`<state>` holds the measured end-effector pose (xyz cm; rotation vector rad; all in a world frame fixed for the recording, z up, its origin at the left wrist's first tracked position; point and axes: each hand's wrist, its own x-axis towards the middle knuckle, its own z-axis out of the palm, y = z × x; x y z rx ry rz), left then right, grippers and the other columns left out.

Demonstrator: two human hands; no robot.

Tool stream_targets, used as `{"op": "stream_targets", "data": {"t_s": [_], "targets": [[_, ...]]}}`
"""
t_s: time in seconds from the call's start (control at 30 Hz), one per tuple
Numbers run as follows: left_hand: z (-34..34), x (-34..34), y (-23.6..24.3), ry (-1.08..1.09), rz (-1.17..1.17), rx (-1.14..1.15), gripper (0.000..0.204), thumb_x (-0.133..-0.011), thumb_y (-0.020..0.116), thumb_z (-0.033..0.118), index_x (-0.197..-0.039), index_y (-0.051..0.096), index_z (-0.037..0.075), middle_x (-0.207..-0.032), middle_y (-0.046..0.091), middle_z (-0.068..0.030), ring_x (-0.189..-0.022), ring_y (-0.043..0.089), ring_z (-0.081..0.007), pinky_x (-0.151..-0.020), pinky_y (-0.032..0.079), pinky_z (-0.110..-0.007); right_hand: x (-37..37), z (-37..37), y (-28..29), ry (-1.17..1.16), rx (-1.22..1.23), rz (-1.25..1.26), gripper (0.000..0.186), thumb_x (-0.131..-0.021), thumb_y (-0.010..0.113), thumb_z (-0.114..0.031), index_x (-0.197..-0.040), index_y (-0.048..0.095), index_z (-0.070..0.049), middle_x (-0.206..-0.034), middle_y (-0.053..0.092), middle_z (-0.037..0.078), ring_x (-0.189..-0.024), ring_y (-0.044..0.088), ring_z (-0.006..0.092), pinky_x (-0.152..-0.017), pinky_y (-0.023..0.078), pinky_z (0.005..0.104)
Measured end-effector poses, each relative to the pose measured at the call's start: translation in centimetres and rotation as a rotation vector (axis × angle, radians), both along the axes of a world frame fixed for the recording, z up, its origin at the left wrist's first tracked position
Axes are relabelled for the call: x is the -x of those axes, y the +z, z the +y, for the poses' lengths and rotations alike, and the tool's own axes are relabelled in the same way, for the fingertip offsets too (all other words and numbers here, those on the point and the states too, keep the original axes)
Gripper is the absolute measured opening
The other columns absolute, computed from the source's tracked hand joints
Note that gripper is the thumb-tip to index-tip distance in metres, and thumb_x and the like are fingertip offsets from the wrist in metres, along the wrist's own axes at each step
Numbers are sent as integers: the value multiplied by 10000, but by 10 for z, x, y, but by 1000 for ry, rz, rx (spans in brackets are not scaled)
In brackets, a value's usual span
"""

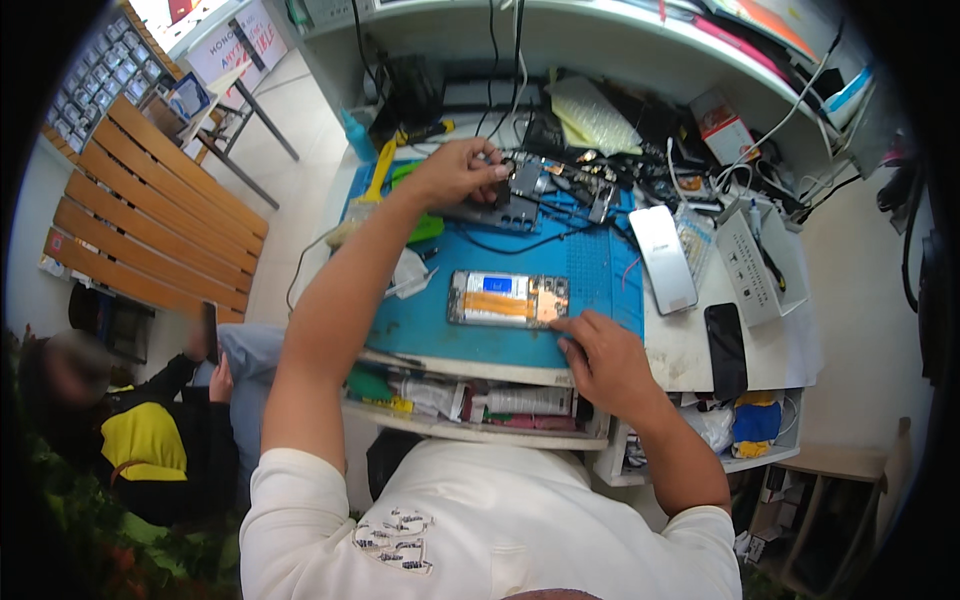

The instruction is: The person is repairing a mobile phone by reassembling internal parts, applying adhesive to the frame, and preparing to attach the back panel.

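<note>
At the far left of the frame a wooden bench point(150, 220) runs up along the floor, and below it, lower left, another person point(140, 420) sits low, one hand up holding a dark phone point(211, 332).

Moving right, the worker's left arm stretches up across the blue mat point(600, 270) toward upper centre. The left hand point(455, 172) is curled there, fingertips pinched on a small dark part at the edge of a tray of components point(540, 185); just what is pinched is too small to make out. A yellow-handled tool point(378, 175) lies just left of that hand.

In the middle of the frame the opened phone point(508, 299) lies flat on the mat, its back off, showing a blue patch and orange strip inside. The right hand point(600, 362) rests at the mat's near edge just beside the phone's lower right corner, fingers loosely bent and pressed down on the mat, holding nothing; the forefinger tip seems to touch that corner.

Below the mat, an open drawer point(480, 405) holds tubes and tools.

Further right on the white bench top lie a silver phone back point(663, 258), a white box point(750, 265) and a black phone point(726, 350). Tangled cables point(700, 170) crowd the upper right.
</note>
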<state>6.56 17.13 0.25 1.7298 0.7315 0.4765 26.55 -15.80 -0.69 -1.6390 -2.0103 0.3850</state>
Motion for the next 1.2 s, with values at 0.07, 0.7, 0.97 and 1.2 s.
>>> {"op": "stream_targets", "data": {"t_s": [0.07, 0.7, 0.97, 1.2], "targets": [[1, -1, -3, 30, -48, -17, 287, -1023, 834, 249, -1129, 684, 30, -901, 755, -19, -762, 709, -103, -669, 570, -266, -4, 4, 4, 28, 61, 17, 211, -1026, 691, -123, -1230, 723, -80, -1011, 692, 141, -931, 717, 367, -790, 577, 481], [-129, 76, 36, -85, -224, -1032, 276, -848, 881, -49, -1071, 795, 90, -1216, 793, -81, -1101, 797, -280, -924, 670, -341, 37, 140, 22, 118, 432, 1463, 376, -1016, 833, -271, -1183, 698, 38, -948, 734, 83, -808, 739, 171, -655, 662, 330], [-132, 98, 22, 44, -238, 40, 417, -978, 865, 99, -1357, 732, -13, -1081, 814, -81, -976, 795, -155, -881, 670, -308, 59, 137, 9, 136, 331, 1130, 253, -1042, 801, -161, -1158, 753, 59, -966, 803, 126, -844, 797, 179, -698, 675, 320], [-128, 100, 4, 75, -2, 155, 403, -953, 876, 117, -1313, 756, -19, -964, 771, -44, -808, 766, -126, -756, 660, -268, 64, 117, -1, -58, 62, 567, 191, -1017, 783, -133, -1119, 801, 28, -934, 782, 139, -799, 772, 239, -714, 601, 411]]}}
